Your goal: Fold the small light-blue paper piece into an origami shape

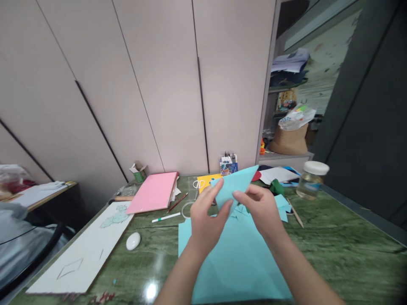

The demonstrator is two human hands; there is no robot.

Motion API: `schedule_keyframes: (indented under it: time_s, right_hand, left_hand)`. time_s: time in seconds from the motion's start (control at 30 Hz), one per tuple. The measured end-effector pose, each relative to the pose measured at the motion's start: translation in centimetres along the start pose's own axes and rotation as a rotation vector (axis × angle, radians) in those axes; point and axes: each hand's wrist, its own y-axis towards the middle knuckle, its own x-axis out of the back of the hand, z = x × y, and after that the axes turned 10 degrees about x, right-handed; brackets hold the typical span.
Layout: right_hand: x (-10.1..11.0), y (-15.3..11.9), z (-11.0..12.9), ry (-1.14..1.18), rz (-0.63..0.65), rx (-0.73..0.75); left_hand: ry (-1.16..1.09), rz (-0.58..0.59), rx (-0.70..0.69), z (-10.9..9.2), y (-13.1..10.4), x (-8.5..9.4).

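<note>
Between my two hands is a folded piece of turquoise paper (237, 182), raised above the table with one pointed corner reaching up to the right. My left hand (208, 214) grips its left and lower edge, fingers behind and thumb in front. The thumb of my right hand (262, 205) presses on its face, with the other fingers curled at the right edge. Beneath them lies a large turquoise sheet (235, 262) on the green table, with small cut turquoise scraps (240, 210) at its far end, partly hidden by my hands.
To the left lie a white sheet with a drawing (95, 250), a white mouse (133, 241), a pink folder (154, 192), a marker (165, 217) and a pencil (177, 203). White-handled scissors (199, 184) lie farther back. A lidded jar (311, 181) and a wooden stick (295, 212) are on the right.
</note>
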Motion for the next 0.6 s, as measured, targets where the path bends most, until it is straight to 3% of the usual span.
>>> schedule_keyframes:
  time_s: [0.13,0.4,0.6]
  right_hand:
    - [0.05,0.08,0.18,0.048,0.06,0.013]
    - [0.2,0.24,0.13,-0.144,0.0,0.059]
    - [0.34,0.52,-0.06,-0.084,0.08,0.046]
  left_hand:
    - [-0.016,-0.006,0.029,0.08,0.08,0.06]
    - [-0.029,0.008,0.123,-0.05,0.17,0.14]
    - [-0.088,0.007,0.175,0.02,0.28,0.01]
